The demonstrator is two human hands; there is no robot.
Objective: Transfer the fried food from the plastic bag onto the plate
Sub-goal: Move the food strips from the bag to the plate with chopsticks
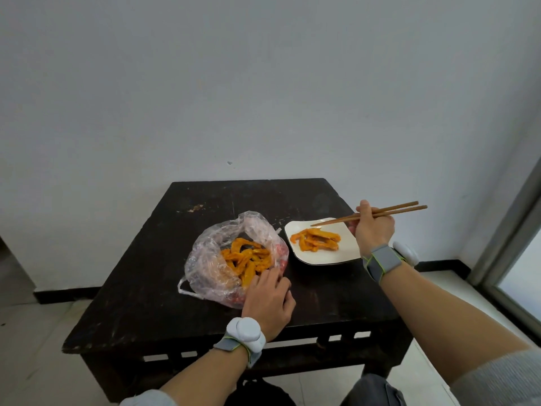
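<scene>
A clear plastic bag [210,259] lies open on the dark table, with several orange fried strips [246,259] inside. My left hand [268,303] grips the bag's near right edge. To the right sits a white square plate [319,256] bearing several fried pieces [316,240]. My right hand [373,230] holds a pair of wooden chopsticks [380,213] over the plate's far side. Their tips point left, just above the food on the plate, and carry nothing.
The dark wooden table [322,300] stands against a white wall. Its far half and near right part are bare. Both wrists wear grey straps with white sensors. A window frame [515,235] runs along the right edge. The floor is pale tile.
</scene>
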